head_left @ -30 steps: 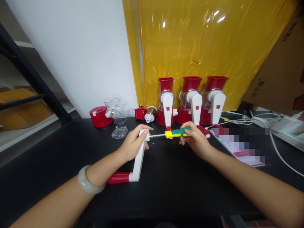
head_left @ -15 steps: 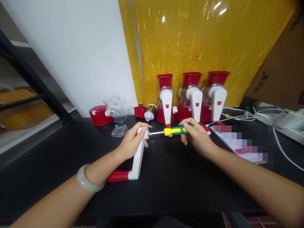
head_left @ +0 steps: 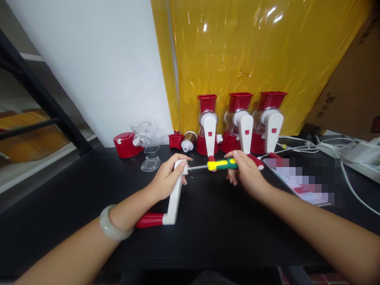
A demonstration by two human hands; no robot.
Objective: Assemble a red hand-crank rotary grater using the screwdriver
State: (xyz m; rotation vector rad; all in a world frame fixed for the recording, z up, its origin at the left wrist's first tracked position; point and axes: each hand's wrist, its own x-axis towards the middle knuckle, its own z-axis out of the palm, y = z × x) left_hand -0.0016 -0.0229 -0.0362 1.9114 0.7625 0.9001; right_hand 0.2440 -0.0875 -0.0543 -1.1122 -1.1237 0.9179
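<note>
My left hand (head_left: 168, 176) is closed around the top end of a white crank handle (head_left: 174, 204), whose red grip (head_left: 150, 220) points left, low over the black table. In my right hand (head_left: 246, 172) is a screwdriver (head_left: 221, 164) with a yellow and green handle. Its metal shaft lies level, and the tip meets the round socket at the crank's top end; the fit inside is hidden. A tiny screw-like piece (head_left: 191, 177) shows on the table just behind the crank.
Three red and white rotary graters (head_left: 210, 130) stand along the back. Left of them lie a grater drum (head_left: 189, 141), a red pusher (head_left: 175, 141), clear plastic parts (head_left: 150, 164) and a red base (head_left: 127, 145). White cables (head_left: 299, 144) and a partly blurred flat screen (head_left: 308, 190) are at right.
My right fingers have shifted on the screwdriver handle, now wrapped more over its end. The whole view has moved slightly; the crank stays in my left hand.
</note>
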